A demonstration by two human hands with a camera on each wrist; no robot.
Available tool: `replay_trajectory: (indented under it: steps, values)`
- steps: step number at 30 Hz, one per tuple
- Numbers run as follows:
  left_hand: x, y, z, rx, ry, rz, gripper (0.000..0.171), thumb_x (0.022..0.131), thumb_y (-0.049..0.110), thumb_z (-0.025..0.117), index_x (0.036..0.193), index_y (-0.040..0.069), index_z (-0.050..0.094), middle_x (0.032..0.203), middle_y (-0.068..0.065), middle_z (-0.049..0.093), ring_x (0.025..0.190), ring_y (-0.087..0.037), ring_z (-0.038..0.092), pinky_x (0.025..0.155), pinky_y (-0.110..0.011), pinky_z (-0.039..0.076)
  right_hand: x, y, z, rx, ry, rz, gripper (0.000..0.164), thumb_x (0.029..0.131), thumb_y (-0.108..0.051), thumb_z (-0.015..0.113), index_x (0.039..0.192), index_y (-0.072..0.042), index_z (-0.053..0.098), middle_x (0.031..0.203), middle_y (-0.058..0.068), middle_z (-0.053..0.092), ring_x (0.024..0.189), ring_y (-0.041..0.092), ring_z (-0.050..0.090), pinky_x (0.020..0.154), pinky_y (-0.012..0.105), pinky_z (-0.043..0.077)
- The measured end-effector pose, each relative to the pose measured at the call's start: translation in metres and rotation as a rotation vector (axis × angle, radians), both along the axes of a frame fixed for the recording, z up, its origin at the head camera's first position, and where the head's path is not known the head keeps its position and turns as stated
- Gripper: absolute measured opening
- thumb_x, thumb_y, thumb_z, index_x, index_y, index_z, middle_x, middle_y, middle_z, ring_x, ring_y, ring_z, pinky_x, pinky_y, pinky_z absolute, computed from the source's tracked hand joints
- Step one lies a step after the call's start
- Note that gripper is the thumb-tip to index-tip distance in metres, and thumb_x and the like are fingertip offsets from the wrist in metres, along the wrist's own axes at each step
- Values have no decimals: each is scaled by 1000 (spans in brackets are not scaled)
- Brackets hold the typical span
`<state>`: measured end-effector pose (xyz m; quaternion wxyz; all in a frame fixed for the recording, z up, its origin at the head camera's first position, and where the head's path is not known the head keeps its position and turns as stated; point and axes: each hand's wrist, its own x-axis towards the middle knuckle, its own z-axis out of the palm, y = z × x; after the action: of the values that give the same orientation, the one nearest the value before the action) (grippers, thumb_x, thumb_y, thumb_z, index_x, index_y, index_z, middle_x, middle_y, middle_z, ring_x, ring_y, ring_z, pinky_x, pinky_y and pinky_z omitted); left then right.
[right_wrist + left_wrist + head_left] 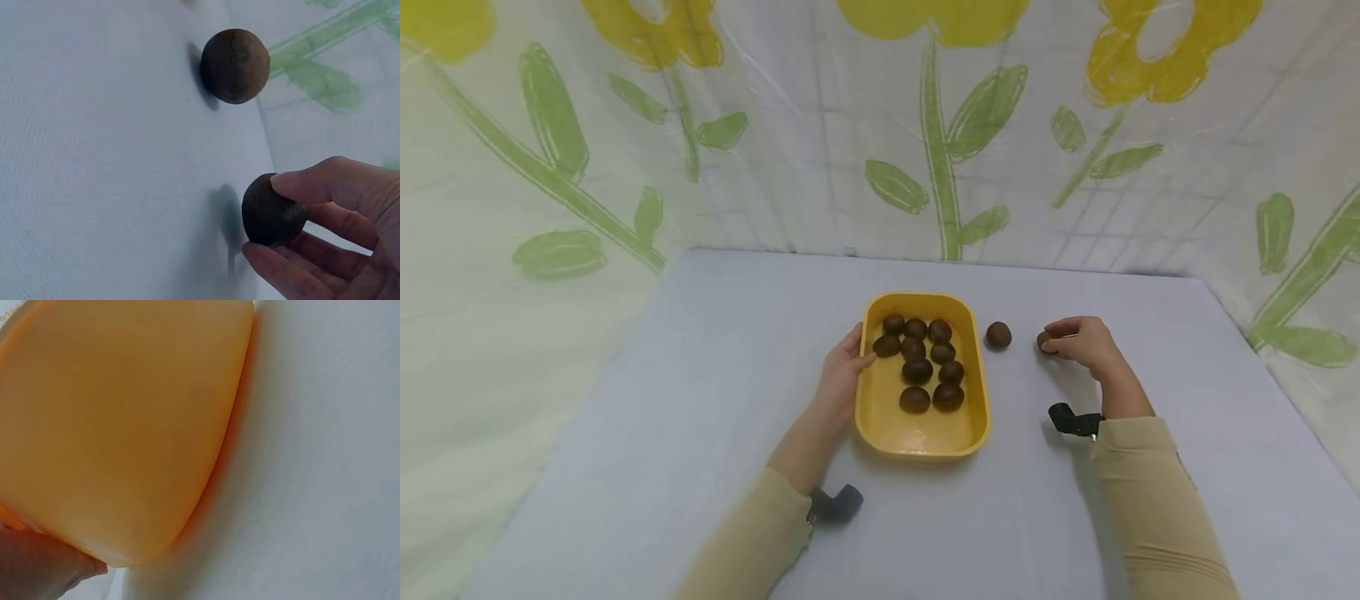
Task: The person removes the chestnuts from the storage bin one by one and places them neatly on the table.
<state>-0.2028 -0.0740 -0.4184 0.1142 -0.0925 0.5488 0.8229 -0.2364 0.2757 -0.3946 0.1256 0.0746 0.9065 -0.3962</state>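
My left hand [841, 375] grips the left side of a yellow plastic tray [917, 437], its thumb over the rim. Several dark brown, round, nut-like balls lie in the tray, mostly toward its far end. In the left wrist view the tray's outer surface [119, 425] fills much of the picture, with part of the hand [44, 565] at its lower corner. To the right of the tray, my right hand [1086, 343] pinches a dark brown nut-like ball [269, 212] between thumb and fingers, at or just above the table. Another such ball [998, 335] sits between tray and hand.
A white cloth covers the table [685, 417]. Behind it hangs a pale curtain [790, 150] printed with yellow flowers and green leaves. Black wrist mounts [1075, 420] stick out from both forearms.
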Motion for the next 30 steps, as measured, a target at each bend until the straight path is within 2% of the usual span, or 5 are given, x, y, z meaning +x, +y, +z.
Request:
replay_trajectory:
  steps: [7,13,21,25,30]
  values:
    - [-1,0,0,-5,12,0,61,92,-7,38,148,9,22,156,-5,21,143,-18,19,118,-33,19,0,0,-5,-37,23,-15,48,84,-12,63,127,7,51,125,28,52,87,8,56,69,11,49]
    - [-1,0,0,0,3,-5,61,92,-7,38,148,9,22,156,-4,20,144,-17,19,118,-33,19,2,0,-9,-40,54,-9,47,83,-11,63,126,7,52,125,29,54,79,-3,52,69,11,48]
    - [0,-1,-1,17,16,-11,61,92,-8,38,148,9,21,156,-6,20,143,-19,19,118,-35,20,3,-2,-10,-47,75,-1,45,85,-7,61,126,8,51,127,30,52,111,32,53,69,11,45]
    - [0,-1,-1,22,9,-15,61,92,-8,38,148,10,22,155,-5,21,143,-19,20,118,-35,20,3,-2,-8,-19,76,15,46,86,-10,61,127,8,50,127,30,51,115,38,51,78,22,46]
    - [0,-1,0,11,8,-14,61,92,-8,38,148,10,22,156,-5,21,143,-18,19,118,-34,19,1,-4,3,10,68,19,52,86,-20,63,130,4,49,138,30,42,128,42,40,99,56,39]
